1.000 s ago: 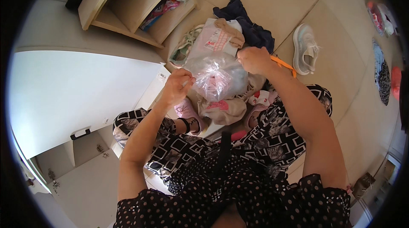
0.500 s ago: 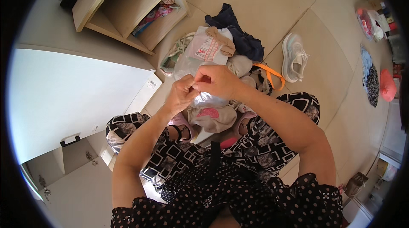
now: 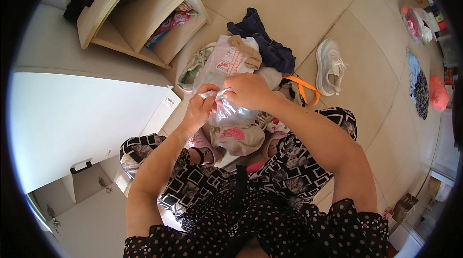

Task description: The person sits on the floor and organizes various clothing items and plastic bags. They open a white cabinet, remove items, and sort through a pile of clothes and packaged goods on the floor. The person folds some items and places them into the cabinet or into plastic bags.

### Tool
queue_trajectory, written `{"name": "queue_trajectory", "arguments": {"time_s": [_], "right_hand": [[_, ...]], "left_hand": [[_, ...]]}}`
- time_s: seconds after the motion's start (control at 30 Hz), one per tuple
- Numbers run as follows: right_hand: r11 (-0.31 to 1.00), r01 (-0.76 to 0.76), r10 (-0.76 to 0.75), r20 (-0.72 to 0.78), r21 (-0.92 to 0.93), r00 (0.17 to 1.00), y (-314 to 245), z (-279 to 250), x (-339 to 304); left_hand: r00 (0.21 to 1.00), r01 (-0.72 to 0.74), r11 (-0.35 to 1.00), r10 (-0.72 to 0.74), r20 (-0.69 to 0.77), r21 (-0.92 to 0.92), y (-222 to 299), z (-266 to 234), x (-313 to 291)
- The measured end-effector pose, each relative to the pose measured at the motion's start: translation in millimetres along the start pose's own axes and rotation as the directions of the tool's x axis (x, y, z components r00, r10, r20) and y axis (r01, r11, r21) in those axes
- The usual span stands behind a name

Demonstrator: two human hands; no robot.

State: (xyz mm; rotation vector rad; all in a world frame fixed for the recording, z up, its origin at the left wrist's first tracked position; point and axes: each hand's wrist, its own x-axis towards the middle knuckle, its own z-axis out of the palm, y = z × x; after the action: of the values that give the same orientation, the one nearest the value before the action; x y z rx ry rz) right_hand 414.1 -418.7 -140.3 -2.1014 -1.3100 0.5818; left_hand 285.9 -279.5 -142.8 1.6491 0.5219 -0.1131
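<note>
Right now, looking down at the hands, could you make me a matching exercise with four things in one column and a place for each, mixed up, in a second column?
Things:
1. clear bag
2. white shoe
3. orange strap
4. wooden shelf

Places:
A. on the floor, far right of the clothes pile
B. upper left, open side facing the pile
C. held in both hands
D. just beyond the right hand, toward the shoe

Pairs: 1-C, 2-A, 3-D, 4-B. The left hand pinches the bag's top with the right.

Beige tiled floor (image 3: 299, 12), wooden shelf (image 3: 144, 14)
</note>
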Motion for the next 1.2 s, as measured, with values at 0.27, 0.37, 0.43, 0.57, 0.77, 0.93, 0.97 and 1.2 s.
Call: {"name": "queue_trajectory", "arguments": {"time_s": [0.27,0.37,0.43,0.57,0.77,0.93,0.97,1.2], "right_hand": [[0.465,-0.196,0.215,0.105,0.863,0.971,22,24,2],[0.625,-0.083,0.127,0.004,0.777,0.992,23,29,2],[0.816,0.150,-0.078,-0.150,0.558,0.986,25,37,6],[0.831,0.078,-0.018,-0.113,0.550,0.993,17,40,11],[0.743,-0.075,0.115,-0.016,0.665,0.993,23,46,24],[0.645,-0.218,0.160,0.150,0.732,0.976,16,34,21],[0.654,-0.222,0.150,0.164,0.724,0.975,15,33,20],[0.973,-0.106,0.123,-0.068,0.204,0.990,44,37,16]], "left_hand": [[0.987,0.052,0.992,-0.033,0.158,-0.116,-2,-14,6],[0.986,0.032,0.997,-0.020,0.164,-0.075,8,-11,6],[0.988,-0.083,0.996,0.087,0.129,-0.037,0,-13,11],[0.910,-0.409,0.863,0.409,0.066,0.297,-13,-13,16],[0.775,-0.372,0.434,0.632,0.017,0.821,-4,-2,19],[0.767,-0.406,0.432,0.640,0.044,0.805,-16,-8,20],[0.808,-0.414,0.509,0.588,0.046,0.755,-18,-7,18],[0.878,-0.424,0.562,0.447,0.171,0.710,-22,-8,11]]}}
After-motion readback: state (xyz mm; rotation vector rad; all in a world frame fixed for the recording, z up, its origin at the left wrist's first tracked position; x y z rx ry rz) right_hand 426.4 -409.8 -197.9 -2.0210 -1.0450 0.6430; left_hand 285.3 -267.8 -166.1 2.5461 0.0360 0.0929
